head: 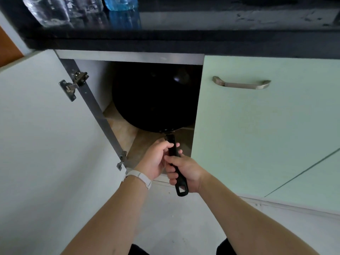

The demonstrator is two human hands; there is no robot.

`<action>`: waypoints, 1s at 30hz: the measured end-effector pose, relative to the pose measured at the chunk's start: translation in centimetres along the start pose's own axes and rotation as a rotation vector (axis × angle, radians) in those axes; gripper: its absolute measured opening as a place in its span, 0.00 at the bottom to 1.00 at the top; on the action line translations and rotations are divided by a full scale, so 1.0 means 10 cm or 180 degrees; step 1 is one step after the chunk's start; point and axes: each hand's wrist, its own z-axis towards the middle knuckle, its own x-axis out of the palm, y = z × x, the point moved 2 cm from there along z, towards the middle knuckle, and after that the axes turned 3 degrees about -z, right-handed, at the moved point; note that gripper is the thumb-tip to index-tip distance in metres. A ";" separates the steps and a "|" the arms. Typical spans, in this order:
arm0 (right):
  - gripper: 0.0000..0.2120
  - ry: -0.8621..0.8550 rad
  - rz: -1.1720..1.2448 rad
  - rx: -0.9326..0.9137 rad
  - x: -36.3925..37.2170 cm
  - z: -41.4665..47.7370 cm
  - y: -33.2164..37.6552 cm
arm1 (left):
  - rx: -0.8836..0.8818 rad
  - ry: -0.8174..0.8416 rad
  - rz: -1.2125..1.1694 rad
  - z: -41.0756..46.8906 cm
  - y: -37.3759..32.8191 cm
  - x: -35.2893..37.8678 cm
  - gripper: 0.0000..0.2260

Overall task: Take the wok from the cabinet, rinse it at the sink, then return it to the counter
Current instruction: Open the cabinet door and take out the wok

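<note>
Wok [152,100], black, sits inside the open cabinet [92,78] under the counter [165,39], its bowl filling most of the opening. Long black handle [172,144] sticks out toward the near side, past the edge of the cabinet floor. Both hands on the handle: left hand [156,160], white band [141,178] at the wrist, fingers curled round the part nearer the bowl; right hand [186,172] wrapped round the near part, just short of the hanging loop. Hands touch each other.

Left door [36,126] swung wide, metal hinges [75,85] exposed. Right door [257,116] closed, its edge just beside the wok's right rim; metal pull [241,83] on it. Dark rounded shape at far right inside, too dim to identify.

Far left on the counter: clear plastic bottles [49,11], a blue-tinted one [119,4] beside them. Pale floor [165,218] below.
</note>
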 end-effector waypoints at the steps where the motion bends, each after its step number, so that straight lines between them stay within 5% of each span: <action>1: 0.06 0.0022 -0.0048 0.0002 -0.01 -0.04 -0.01 | -0.0007 0.0033 -0.0058 0.01 0.00 0.03 0.10; 10: 0.07 -0.0018 -0.0775 0.0060 -0.02 -0.29 -0.13 | -0.0060 0.0022 -0.0352 -0.13 0.15 0.07 0.16; 20: 0.06 0.0184 -0.0536 0.0219 0.10 -0.53 -0.37 | 0.0097 -0.0019 -0.0168 -0.51 0.27 -0.04 0.07; 30: 0.05 0.0031 -0.0685 0.1080 0.55 -1.62 0.03 | -0.0787 -0.0193 -0.0423 -1.53 0.00 0.32 0.06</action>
